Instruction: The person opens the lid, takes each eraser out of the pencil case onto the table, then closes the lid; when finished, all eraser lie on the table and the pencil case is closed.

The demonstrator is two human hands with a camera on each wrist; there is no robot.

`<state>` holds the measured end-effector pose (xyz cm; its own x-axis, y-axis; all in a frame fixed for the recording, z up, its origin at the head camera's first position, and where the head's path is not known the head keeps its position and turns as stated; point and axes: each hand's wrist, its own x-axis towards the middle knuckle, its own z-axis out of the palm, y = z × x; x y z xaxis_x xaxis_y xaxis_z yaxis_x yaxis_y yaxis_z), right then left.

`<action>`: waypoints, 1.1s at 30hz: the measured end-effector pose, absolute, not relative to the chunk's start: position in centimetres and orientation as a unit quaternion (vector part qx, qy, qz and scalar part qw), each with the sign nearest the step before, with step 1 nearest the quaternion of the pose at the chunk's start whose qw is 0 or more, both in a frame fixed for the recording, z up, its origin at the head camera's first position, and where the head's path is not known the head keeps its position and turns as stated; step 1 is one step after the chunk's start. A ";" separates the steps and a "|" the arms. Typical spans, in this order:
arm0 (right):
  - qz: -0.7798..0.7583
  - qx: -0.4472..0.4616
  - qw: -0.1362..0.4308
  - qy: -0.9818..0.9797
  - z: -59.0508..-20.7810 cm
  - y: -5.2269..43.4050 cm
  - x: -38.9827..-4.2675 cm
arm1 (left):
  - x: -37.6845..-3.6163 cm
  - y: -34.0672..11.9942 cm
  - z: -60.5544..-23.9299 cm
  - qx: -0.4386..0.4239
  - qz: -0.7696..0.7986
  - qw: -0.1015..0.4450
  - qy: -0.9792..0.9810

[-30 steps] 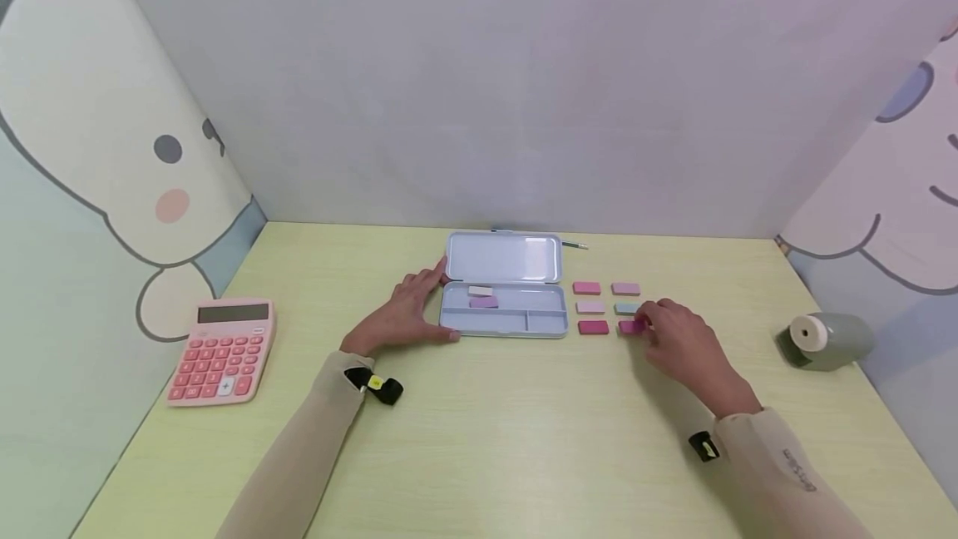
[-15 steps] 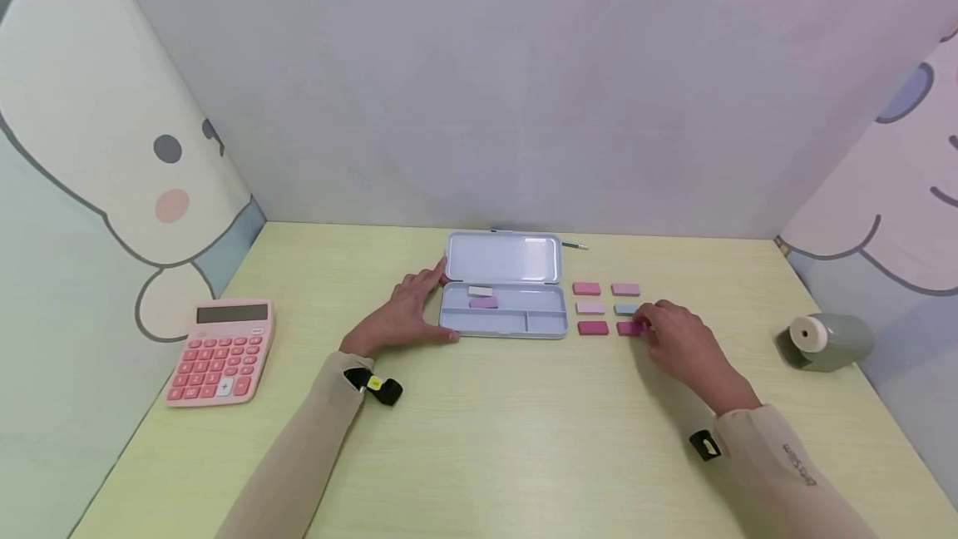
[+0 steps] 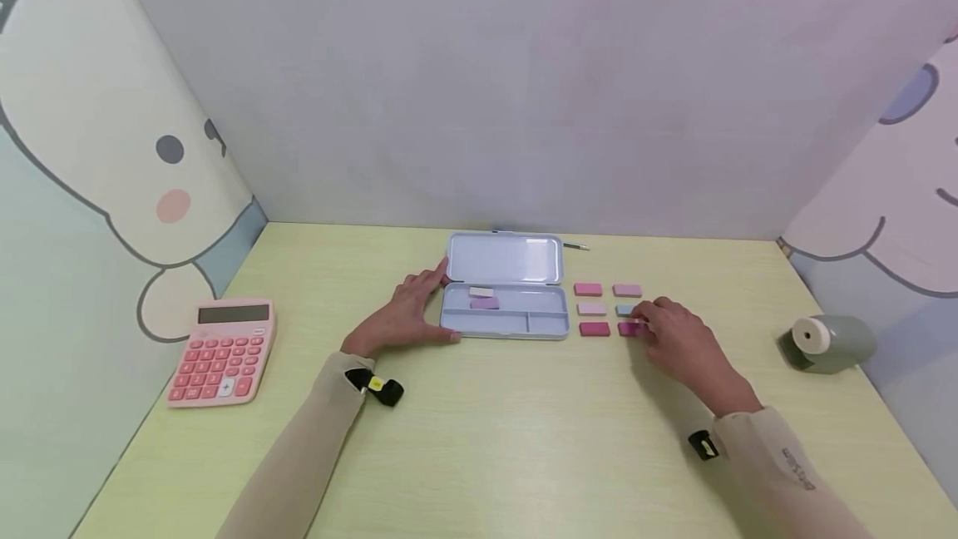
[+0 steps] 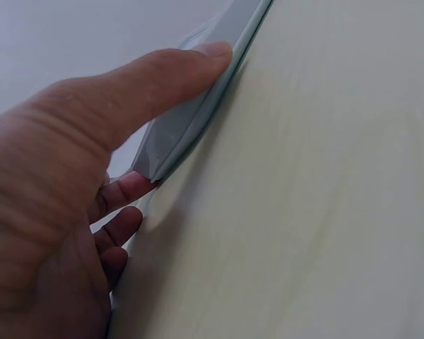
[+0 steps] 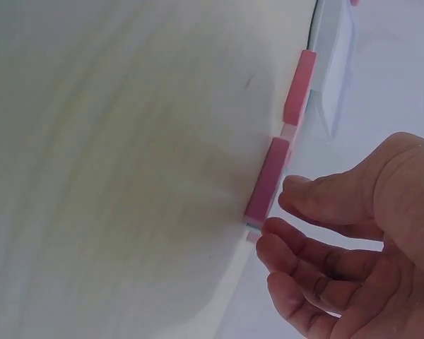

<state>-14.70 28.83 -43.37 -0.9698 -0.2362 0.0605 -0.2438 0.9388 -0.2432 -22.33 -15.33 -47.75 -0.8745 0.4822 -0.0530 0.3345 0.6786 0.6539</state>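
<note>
An open light-blue pencil case (image 3: 503,321) lies mid-table with a white eraser (image 3: 481,292) and a purple eraser (image 3: 484,304) inside. My left hand (image 3: 437,306) grips its left end, the thumb (image 4: 162,78) along the front edge of the case (image 4: 198,113) and the fingers behind. Right of the case, several pink, lilac and blue erasers lie in a grid. My right hand (image 3: 640,324) pinches the near-right dark pink eraser (image 3: 627,328) by its end. In the right wrist view, thumb and forefinger (image 5: 279,227) meet on that eraser (image 5: 265,180).
A pink calculator (image 3: 223,350) sits near the left wall. A grey-green pencil sharpener (image 3: 823,342) stands at the right. A thin pencil (image 3: 575,245) lies behind the case lid. Cartoon-printed panels wall in the pale green table (image 3: 479,439) on three sides.
My right hand has crept slightly left over the dark pink eraser. My left hand and the case have not moved.
</note>
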 end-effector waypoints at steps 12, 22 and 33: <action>0.165 0.163 0.050 -0.971 -42.6 24.2 -16.1 | -22.2 -15.5 -47.8 0.227 0.334 0.108 0.908; 0.189 0.233 0.044 -0.953 -41.8 18.2 -18.1 | -22.3 -15.5 -47.8 0.227 0.330 0.109 0.910; 0.180 0.259 0.022 -0.949 -41.3 14.0 -19.9 | -22.3 -15.4 -47.7 0.217 0.330 0.118 0.911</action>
<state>-19.92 13.98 -41.33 -0.8649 -0.4835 0.1347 -0.4992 0.8010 -0.3305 -22.28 -15.35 -47.68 -0.8785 0.4724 -0.0714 0.3170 0.6882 0.6526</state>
